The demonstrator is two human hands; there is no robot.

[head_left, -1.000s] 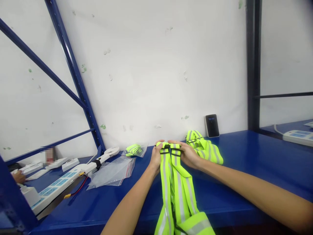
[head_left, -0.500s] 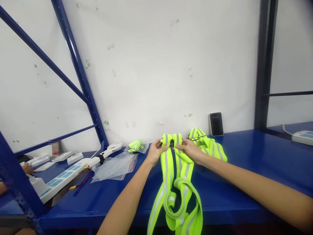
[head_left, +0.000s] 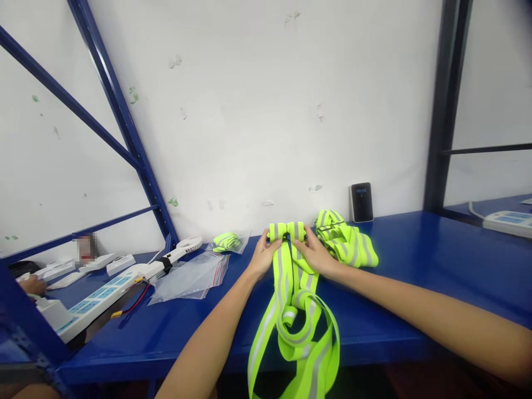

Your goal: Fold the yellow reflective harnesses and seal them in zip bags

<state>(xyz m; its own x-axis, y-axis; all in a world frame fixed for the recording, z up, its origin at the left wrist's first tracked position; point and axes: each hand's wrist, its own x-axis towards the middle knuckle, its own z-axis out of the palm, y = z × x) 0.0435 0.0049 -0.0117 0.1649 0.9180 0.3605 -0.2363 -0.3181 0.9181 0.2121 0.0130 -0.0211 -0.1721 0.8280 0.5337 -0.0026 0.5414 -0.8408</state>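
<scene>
"Several lots; what lies farthest left of the fingers?"

"One co-worker's hand (head_left: pixel 34 285), at the edge of view. One white power strip (head_left: pixel 98 301), well apart from the fingers. One white handheld fan (head_left: pixel 178 254), nearer. Clear zip bags (head_left: pixel 183 281), flat and overlapping, count uncertain."

"Any piece already compact?"

"One small folded bundle (head_left: pixel 226 241), yellow-green and silver, left of the fingers; on or in clear plastic, cannot tell which. Judged by shape, folding complete."

"Central lot?"

"Left fingers (head_left: pixel 272 248): closed on the left side of a fold, thumb in front. One set of reflective straps (head_left: pixel 279 271), held between both hands: top end doubled into a short fold; lower lengths looped and twisted, hanging below the fingers past the front edge of the blue tabletop (head_left: pixel 436 249). Right fingers (head_left: pixel 302 249): closed on the right side of that same fold."

"Condition, by stage?"

"Early, in my judgement. Done: the fold at the top. Left: the long tails, not yet gathered."

"And rightward?"

"One loose heap of similar straps (head_left: pixel 355 246), just beside the right fingers, black fittings showing, not folded compactly. One dark-screened device (head_left: pixel 362 204), beyond it, standing by the wall."
</scene>
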